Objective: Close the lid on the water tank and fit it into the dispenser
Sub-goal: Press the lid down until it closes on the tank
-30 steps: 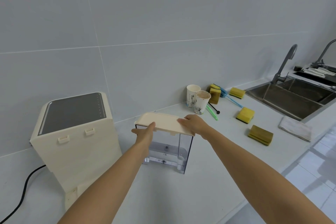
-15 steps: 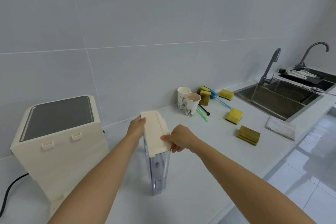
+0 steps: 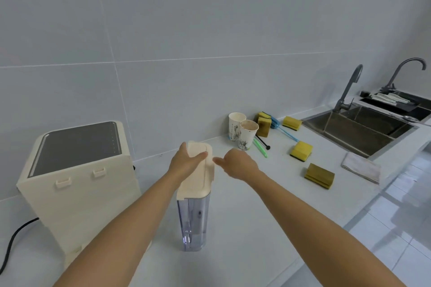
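water tank stands on the counter, long axis near-to-far, with the dispenser just to its left. left hand grips the lid on top. right hand, just right of the lid, holds nothing. left hand is nearer the dispenser.

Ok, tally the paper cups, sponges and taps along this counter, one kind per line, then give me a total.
paper cups: 2
sponges: 5
taps: 2
Total: 9
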{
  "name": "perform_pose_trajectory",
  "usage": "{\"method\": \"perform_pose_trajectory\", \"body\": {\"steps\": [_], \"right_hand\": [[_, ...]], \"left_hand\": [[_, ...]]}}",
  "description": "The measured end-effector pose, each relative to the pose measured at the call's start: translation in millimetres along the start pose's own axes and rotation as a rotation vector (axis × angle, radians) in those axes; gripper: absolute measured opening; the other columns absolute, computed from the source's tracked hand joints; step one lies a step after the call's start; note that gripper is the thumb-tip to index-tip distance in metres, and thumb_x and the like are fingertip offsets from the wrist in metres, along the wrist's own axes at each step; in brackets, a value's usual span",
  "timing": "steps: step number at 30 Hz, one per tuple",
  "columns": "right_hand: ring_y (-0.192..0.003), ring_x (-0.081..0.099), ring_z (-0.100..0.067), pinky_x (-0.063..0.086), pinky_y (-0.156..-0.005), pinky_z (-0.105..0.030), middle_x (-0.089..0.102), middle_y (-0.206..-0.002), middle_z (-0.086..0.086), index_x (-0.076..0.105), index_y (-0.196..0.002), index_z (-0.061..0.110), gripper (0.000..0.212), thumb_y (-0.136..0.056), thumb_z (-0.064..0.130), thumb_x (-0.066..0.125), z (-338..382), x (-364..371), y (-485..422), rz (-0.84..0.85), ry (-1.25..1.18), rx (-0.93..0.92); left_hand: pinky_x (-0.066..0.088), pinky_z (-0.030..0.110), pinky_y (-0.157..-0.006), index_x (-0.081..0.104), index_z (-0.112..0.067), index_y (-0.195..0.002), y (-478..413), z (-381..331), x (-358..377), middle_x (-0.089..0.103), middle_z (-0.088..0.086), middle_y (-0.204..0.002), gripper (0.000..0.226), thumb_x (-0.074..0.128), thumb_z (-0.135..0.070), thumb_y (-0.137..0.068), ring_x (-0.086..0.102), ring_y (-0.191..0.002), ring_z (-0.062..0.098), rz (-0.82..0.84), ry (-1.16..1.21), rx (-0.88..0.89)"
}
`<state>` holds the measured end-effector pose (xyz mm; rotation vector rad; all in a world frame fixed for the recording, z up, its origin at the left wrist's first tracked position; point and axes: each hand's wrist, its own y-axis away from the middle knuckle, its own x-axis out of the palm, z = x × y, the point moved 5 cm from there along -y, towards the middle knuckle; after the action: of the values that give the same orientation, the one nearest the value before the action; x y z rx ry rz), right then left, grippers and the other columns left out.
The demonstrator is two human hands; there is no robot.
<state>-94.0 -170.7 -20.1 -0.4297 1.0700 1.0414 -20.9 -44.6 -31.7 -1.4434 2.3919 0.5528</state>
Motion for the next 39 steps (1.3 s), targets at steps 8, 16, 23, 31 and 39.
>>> {"method": "perform_pose_trajectory", "body": {"steps": [8,16,23,31,39], "right_hand": [[-0.136,0.037,-0.026,0.03,-0.107,-0.033,0.037,-0.15,-0.009,0.036,-0.141,0.017,0.051,-0.095,0.039,0.034,36,0,-31,0.102,-0.043,-0.271],[-0.114,0.05,-0.034,0.039,-0.101,-0.042,0.042,-0.1,-0.004,0.056,-0.116,0.024,0.036,-0.094,0.035,0.03,50,31,-47,0.163,0.068,-0.293],[-0.13,0.034,-0.037,0.029,-0.107,-0.048,0.037,-0.138,-0.014,0.033,-0.137,0.041,0.043,-0.094,0.038,0.025,51,33,-43,0.17,0.173,-0.272],[-0.129,0.033,-0.035,0.03,-0.104,-0.047,0.039,-0.135,-0.016,0.036,-0.132,0.04,0.041,-0.092,0.044,0.029,47,27,-35,0.132,0.239,-0.236],[-0.118,0.049,-0.031,0.038,-0.099,-0.041,0.05,-0.126,-0.013,0.04,-0.129,0.034,0.048,-0.087,0.055,0.034,28,12,-29,0.131,0.216,-0.135]], "left_hand": [[0.006,0.047,-0.12,-0.004,-0.011,-0.147,41,3,20,0.0,0.006,-0.159,0.111,0.064,-0.055,-0.07,-0.001,-0.147,0.019,-0.004,-0.489,0.087],[0.008,0.045,-0.118,-0.009,-0.008,-0.146,51,8,21,-0.004,0.008,-0.159,0.111,0.064,-0.05,-0.073,-0.003,-0.147,0.02,-0.047,-0.56,0.062],[0.034,0.041,-0.109,0.007,-0.008,-0.145,50,9,19,0.026,0.008,-0.15,0.103,0.068,-0.044,-0.07,0.025,-0.139,0.022,-0.076,-0.523,0.077],[0.041,0.035,-0.097,-0.003,-0.008,-0.146,54,7,10,0.035,0.004,-0.147,0.106,0.067,-0.038,-0.073,0.042,-0.128,0.024,-0.035,-0.602,0.062],[0.045,0.036,-0.09,0.002,-0.017,-0.147,48,17,-27,0.053,0.008,-0.13,0.108,0.071,-0.044,-0.068,0.051,-0.118,0.029,-0.012,-0.751,0.0]]}}
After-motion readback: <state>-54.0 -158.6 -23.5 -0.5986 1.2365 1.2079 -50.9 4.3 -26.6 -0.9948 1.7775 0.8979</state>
